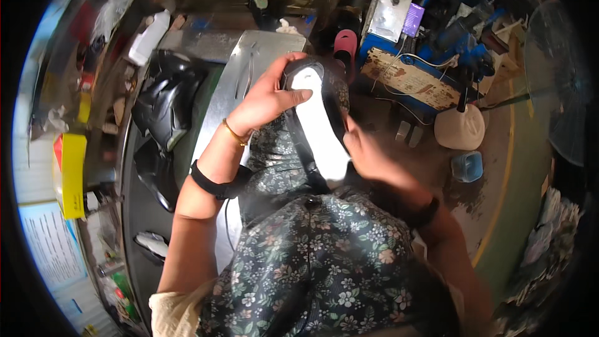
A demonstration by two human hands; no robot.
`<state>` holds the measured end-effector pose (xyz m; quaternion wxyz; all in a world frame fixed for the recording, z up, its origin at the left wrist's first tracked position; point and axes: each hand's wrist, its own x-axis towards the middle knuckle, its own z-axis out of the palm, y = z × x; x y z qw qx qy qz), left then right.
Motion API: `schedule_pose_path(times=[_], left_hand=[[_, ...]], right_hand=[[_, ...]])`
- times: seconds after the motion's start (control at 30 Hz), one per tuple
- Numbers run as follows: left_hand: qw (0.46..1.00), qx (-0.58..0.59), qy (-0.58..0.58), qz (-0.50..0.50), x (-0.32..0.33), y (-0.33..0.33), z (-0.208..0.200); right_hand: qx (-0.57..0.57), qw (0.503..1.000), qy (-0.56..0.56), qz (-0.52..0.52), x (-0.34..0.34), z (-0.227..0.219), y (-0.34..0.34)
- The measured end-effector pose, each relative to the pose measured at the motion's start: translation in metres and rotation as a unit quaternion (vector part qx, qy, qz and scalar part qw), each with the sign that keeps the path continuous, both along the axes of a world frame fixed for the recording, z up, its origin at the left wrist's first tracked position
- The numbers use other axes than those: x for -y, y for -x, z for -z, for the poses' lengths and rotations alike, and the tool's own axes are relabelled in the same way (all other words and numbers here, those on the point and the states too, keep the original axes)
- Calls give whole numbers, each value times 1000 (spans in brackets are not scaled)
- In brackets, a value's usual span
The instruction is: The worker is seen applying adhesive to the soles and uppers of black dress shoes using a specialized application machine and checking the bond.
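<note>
Workshop, crowded. Dark bench [150, 219], one, at my left; metal panel [268, 47], one, along the bench's right edge. In work, one: black shoe [317, 128] with a long white face, lifted before me, by the panel's right edge. My left hand [265, 103]: grasping the shoe's far end, thumb upon the white. My right hand [368, 153]: at its right side (blurred; whether those fingers grip, I cannot tell). Step, in my judgement: steadying the shoe and pressing its white face at the far end; the next move calls for a firm left hold and support at the near end. Also listed: glossy black shoes [168, 106] toward the bench's far end, overlapping, count uncertain; one black-and-white shoe [156, 243] by its left edge; one yellow box [73, 175]; one pink slipper [345, 42]; one blue tub [468, 166].
</note>
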<state>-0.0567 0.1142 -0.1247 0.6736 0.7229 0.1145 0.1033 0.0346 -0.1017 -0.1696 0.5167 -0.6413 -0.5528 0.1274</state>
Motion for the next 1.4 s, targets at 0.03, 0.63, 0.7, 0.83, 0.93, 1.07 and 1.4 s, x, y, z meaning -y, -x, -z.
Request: schedule_pose_path(times=[0.03, 0.63, 0.7, 0.83, 0.93, 1.07, 1.4], left_hand=[[1000, 8, 14, -6, -2, 3, 0], [995, -34, -88, -27, 47, 122, 28], [989, -36, 130, -59, 43, 104, 27], [925, -182, -129, -308, 52, 54, 24], [686, -241, -631, -270, 54, 44, 17], [720, -235, -619, -208, 64, 70, 22], [984, 46, 72, -154, 61, 59, 38]], right_hand=[[-61, 989, 135, 26, 9, 8, 7], [-225, 972, 26, -65, -10, 14, 30], [-294, 955, 8, -41, -17, 11, 30], [-213, 976, 47, 7, -30, -8, 32], [-177, 944, 275, 33, -29, -17, 38], [-66, 989, 132, 29, -25, -8, 50], [-86, 993, 72, 39, -3, 15, 50]])
